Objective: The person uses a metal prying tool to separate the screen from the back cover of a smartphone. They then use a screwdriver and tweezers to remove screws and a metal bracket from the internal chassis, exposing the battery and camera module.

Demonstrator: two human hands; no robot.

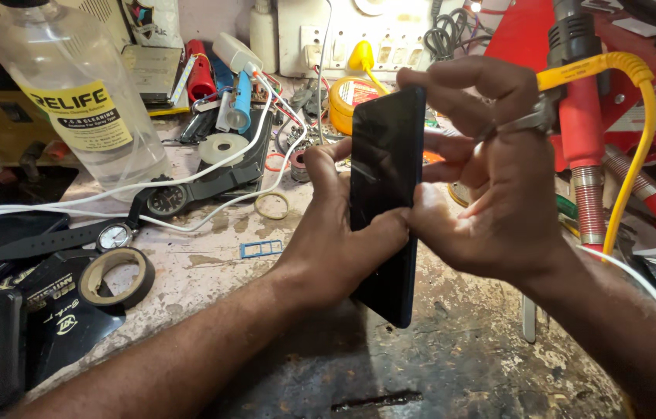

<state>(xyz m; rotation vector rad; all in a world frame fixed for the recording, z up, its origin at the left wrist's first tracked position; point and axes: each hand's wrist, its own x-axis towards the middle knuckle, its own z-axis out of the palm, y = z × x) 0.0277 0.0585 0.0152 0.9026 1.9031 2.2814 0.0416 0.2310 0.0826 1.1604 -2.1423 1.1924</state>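
A dark smartphone [384, 167] stands almost on edge above a worn workbench [452, 341], its black screen turned to the left. My left hand [336, 233] grips it from the left, thumb pressed on the lower screen. My right hand [491, 178] holds it from the right, fingers curled over the top edge, a metal ring on one finger. Both thumbs meet near the phone's lower middle.
A clear plastic bottle [72, 85] stands at the back left. Wristwatches [115, 235], a roll of black tape [117, 278], a small blue tray [261, 248] and white cables [188, 186] lie on the left. A red hot-air tool [580, 116] with a yellow cable stands right.
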